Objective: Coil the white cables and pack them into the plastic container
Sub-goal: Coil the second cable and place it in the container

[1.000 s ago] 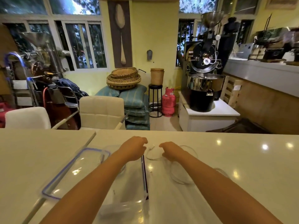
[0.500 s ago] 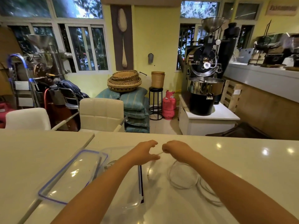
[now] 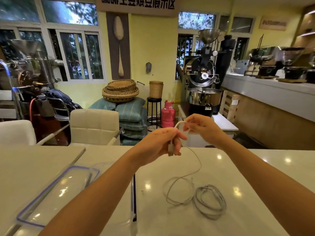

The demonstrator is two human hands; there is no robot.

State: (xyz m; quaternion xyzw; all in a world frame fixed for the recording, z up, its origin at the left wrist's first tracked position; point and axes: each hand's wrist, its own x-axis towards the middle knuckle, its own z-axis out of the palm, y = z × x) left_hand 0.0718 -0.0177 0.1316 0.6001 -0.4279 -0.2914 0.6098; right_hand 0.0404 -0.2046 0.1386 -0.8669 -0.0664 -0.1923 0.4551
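A white cable is lifted at one end above the white counter. My left hand grips its plug end, the connector pointing down below my fingers. My right hand pinches the cable a short way along, so a small arch of cord spans the two hands. The rest trails down to a loose loop on the counter. A second white cable lies coiled beside it. The clear plastic container sits under my left forearm, mostly hidden.
The container's clear lid with a blue rim lies at the left on the counter. Two white chairs stand beyond the counter's far edge. A coffee roaster and a side counter are farther back.
Both hands rose from the counter with the cable end. The left hand took the plug and the right slid along the cord. The camera view tilted upward.
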